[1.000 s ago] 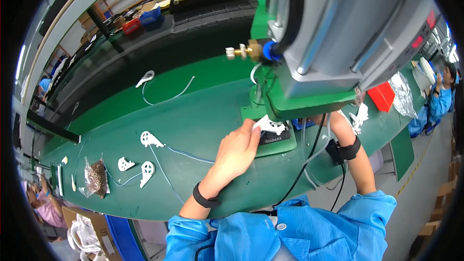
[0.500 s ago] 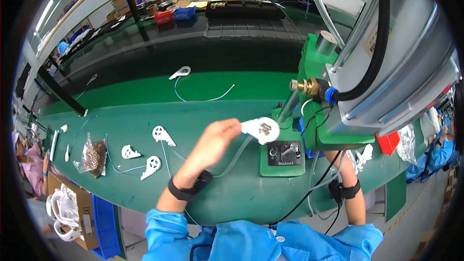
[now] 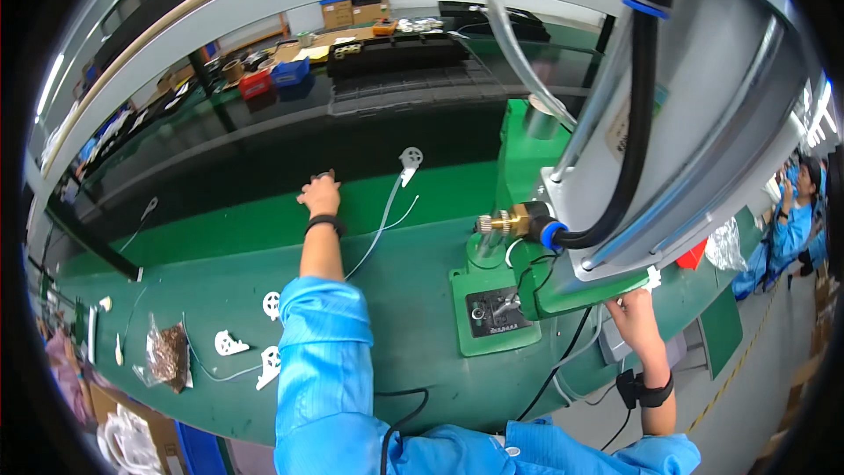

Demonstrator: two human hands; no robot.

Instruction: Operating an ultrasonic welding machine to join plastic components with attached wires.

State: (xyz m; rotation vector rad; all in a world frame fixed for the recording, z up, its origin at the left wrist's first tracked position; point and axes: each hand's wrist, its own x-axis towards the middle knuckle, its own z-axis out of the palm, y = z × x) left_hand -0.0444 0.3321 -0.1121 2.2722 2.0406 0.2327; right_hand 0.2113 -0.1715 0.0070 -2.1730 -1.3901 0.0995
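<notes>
Left hand (image 3: 320, 195) lies released on the counter (image 3: 211, 264) near a white part (image 3: 410, 158); right hand (image 3: 635, 310), grip unclear, under the press (image 3: 563, 273); a bag (image 3: 167, 354) holds brown bits.

A white round part (image 3: 411, 158) with trailing white wire lies flat on the green belt.

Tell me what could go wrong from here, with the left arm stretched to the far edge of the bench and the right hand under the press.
The left hand reaches far across the green bench; the sleeve might sweep the loose white parts beside it. The thin white cable runs close to that forearm and could snag and drag the round white piece. The right hand sits partly hidden under the green press, a possible pinch point.
</notes>
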